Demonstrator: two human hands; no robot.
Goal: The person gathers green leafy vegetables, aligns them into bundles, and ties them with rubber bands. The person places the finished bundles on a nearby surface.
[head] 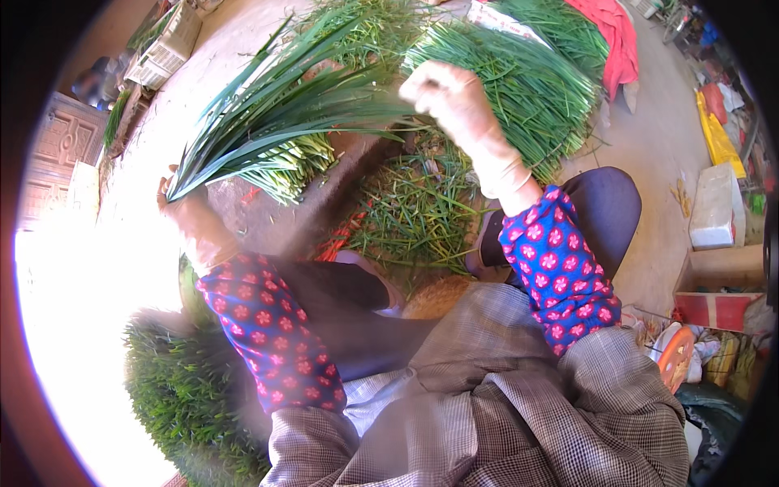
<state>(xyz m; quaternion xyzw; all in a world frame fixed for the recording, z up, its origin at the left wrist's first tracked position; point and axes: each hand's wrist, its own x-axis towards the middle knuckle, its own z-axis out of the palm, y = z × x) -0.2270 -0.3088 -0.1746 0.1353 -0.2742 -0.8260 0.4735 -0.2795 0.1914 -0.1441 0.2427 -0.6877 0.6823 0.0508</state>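
My left hand (198, 225), in a pale glove, grips a bunch of long flat green leaves (274, 103), which look like garlic chives. The leaves fan out up and to the right from my fist. My right hand (453, 106), also gloved, is blurred, with its fingers curled in the air near the leaf tips. Whether a leaf is pinched there cannot be told. Under the held bunch lies another bundle with pale stem ends (292, 164). Just beyond my right hand spreads a large heap of chives (523, 91).
Loose leaf scraps (420, 213) cover the floor between my feet, beside red ties (344, 234). A dense stack of greens (188, 389) stands at my left. On the right are a white foam box (715, 207) and a wooden box (721, 310). A plastic crate (164, 45) sits far left.
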